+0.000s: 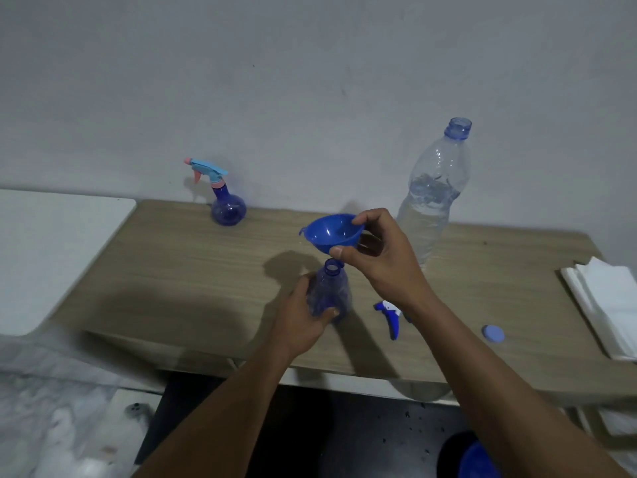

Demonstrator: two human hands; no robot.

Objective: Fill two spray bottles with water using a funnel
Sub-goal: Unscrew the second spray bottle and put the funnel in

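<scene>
My left hand [300, 315] grips a blue translucent spray bottle [331, 291] that stands uncapped on the wooden table [172, 263]. My right hand [379, 260] holds a blue funnel [331, 232] by its rim, just above the bottle's open neck. The funnel's spout is hidden behind my thumb. A blue and white spray head [391, 317] lies on the table to the right of the bottle. A second round blue spray bottle [225, 205], with a light blue and pink spray head on it, stands at the back left. A large clear water bottle [432, 194], uncapped and partly filled, stands at the back right.
A blue bottle cap [493, 333] lies near the front right. A stack of white paper napkins [606, 301] sits at the table's right edge. A white surface [51, 250] adjoins the table on the left. The wall runs right behind the table.
</scene>
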